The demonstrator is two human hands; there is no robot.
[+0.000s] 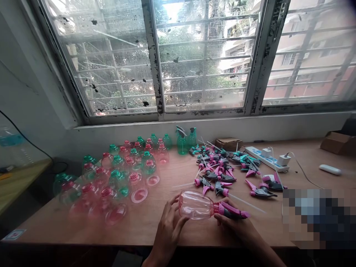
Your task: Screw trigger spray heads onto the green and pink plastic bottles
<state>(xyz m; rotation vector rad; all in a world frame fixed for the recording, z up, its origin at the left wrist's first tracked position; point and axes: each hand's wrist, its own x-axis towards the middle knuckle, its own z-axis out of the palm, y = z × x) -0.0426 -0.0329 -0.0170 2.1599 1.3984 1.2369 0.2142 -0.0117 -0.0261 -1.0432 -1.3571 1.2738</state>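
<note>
My left hand [168, 226] wraps around the body of a clear pink spray bottle [196, 204], which lies on its side just above the wooden table [155, 230]. My right hand [232, 222] grips the pink and grey trigger sprayer head [232, 210] sitting at the bottle's neck. Both hands are closed on these parts near the table's front edge.
Several open pink and green bottles [119, 178] stand at the left. A heap of loose trigger sprayers [228, 167] lies in the middle. Two capped green bottles [185, 141] stand at the back. A power strip [267, 157], cardboard boxes [336, 142] and a white remote [329, 169] are at the right.
</note>
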